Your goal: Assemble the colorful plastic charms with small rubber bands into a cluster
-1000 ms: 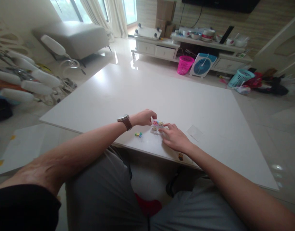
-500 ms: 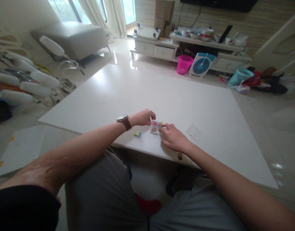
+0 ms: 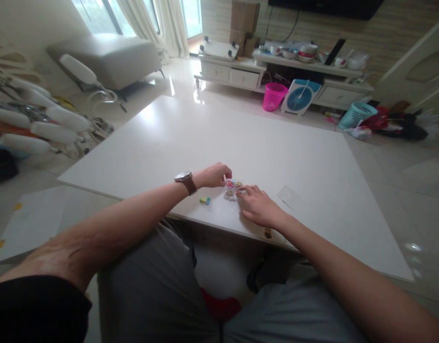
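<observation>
A small clear box (image 3: 230, 193) with several colourful pieces in its compartments lies near the front edge of the white table (image 3: 212, 133). My left hand (image 3: 217, 175) is at the box's upper left corner, its fingers curled against the rim. From the right, my right hand (image 3: 257, 204) reaches over the box with its fingertips at a small reddish piece in the lower right compartment. A green, yellow and blue piece (image 3: 205, 201) lies left of the box. A yellow and dark figure (image 3: 268, 233) lies at the table edge, below my right wrist. A clear flat lid (image 3: 288, 196) lies to the right.
Beyond the table stand a pink basket (image 3: 274, 96), a blue and white fan (image 3: 300, 96) and a low white cabinet (image 3: 244, 77) with dishes. A teal basket (image 3: 358, 115) is at the right, a grey bench (image 3: 108, 59) at the back left.
</observation>
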Demonstrator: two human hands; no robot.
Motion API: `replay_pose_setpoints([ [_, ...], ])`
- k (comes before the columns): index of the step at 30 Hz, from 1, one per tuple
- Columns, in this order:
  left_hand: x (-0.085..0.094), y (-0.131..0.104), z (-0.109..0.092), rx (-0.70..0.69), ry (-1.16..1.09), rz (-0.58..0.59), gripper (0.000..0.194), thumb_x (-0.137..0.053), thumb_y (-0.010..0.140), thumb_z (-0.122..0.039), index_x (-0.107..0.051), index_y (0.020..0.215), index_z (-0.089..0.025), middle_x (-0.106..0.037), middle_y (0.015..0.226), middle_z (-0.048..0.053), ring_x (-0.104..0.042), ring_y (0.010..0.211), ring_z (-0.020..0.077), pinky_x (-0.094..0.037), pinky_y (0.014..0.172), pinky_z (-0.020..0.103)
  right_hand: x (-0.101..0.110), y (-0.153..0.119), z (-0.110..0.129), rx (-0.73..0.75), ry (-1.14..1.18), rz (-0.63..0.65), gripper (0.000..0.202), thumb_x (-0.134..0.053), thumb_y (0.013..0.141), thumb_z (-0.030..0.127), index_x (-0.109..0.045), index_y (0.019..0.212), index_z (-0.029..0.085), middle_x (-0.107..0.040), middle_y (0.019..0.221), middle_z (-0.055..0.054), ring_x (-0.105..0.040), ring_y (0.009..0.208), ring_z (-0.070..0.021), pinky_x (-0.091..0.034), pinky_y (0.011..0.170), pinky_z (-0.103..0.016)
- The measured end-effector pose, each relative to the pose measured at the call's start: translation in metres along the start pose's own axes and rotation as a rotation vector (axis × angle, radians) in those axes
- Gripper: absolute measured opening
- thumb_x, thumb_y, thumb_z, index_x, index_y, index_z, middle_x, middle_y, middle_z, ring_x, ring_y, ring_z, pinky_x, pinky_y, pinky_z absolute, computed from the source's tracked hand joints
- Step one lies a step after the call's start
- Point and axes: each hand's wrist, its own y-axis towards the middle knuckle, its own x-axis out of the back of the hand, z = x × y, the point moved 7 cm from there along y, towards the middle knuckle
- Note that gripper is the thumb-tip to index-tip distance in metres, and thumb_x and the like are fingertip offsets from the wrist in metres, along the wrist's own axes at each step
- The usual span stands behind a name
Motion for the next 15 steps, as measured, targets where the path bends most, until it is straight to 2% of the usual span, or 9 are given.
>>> replay_pose_setpoints([
  [11,-0.0002,-0.0002,-0.0016,-0.003,-0.014,0.000,0.029,-0.060,0.069,-0.009,-0.074,0.094,-0.014,-0.071,0.074,0.002,-0.064,0.069,0.0131,-0.047,0.068,0.022,0.0029,-0.0004,-0.0014,-0.009,0.000,-0.015,0.044,-0.055,0.087,0.027,-0.056,0.131,0.021,-0.043,0.142,-0.011,-0.035,0.126,-0.0294,-0.039,0.102,-0.045],
  [15,0.0010,-0.0004,-0.0026,0.002,-0.001,0.000,0.030,-0.060,0.068,-0.009,-0.074,0.094,-0.015,-0.071,0.074,0.002,-0.064,0.069,0.0132,-0.047,0.069,0.023,0.0002,-0.0003,-0.0025,-0.005,0.018,-0.021,0.051,-0.056,0.086,0.027,-0.052,0.136,0.022,-0.041,0.144,-0.010,-0.036,0.125,-0.0289,-0.040,0.101,-0.043],
])
